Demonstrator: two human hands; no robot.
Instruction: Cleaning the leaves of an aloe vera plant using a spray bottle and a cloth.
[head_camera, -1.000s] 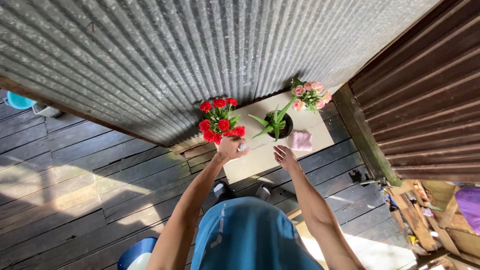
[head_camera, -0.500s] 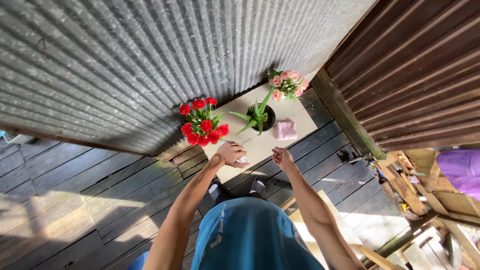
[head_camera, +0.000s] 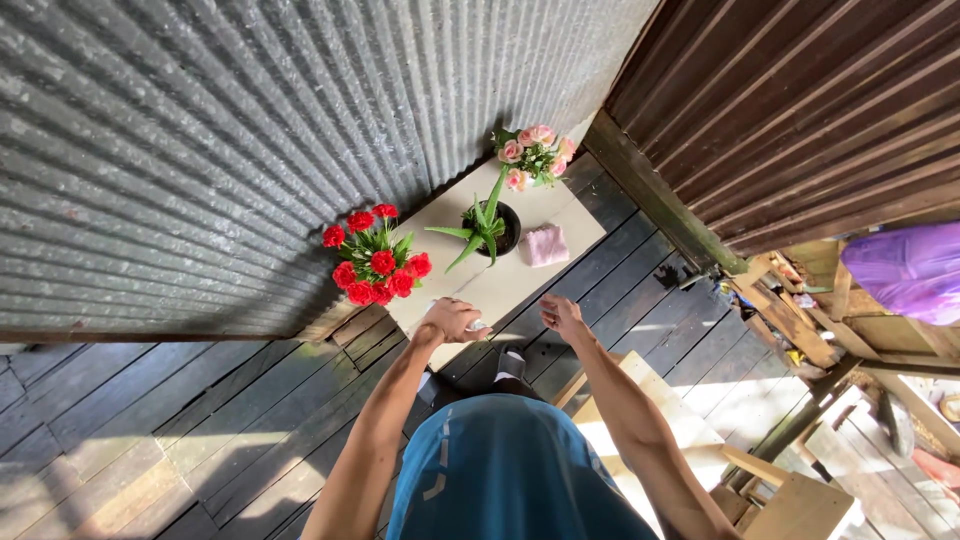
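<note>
- Two hands hang over the near edge of the pale table (head_camera: 505, 285), and we read the layout from how each stands to what lies on it.
- Our left hand (head_camera: 452, 320) is curled into a loose fist around a small white object (head_camera: 478, 325), of which only a sliver pokes out on the thumb side; what it is, we cannot tell.
- Our right hand (head_camera: 563, 315) is empty, fingers bent but gripping nothing, just off the table's near edge and over the dark floorboards (head_camera: 200, 420).
- The pink folded cloth (head_camera: 546, 245) lies flat on the table, beyond the right hand and slightly to its right; the right hand is clearly the nearer of the two to it.
- The red flower bunch (head_camera: 377, 268) stands at the table's left end, just beyond and to the left of the left hand, near but apart.
- Between them, the dark pot with the spiky green plant (head_camera: 488, 228) sits mid-table, and the pink rose bunch (head_camera: 533, 155) stands at the far end by the corrugated metal wall (head_camera: 250, 120).
- The table's long axis runs diagonally away from us, near-left to far-right, so the things lie in a line along it.
</note>
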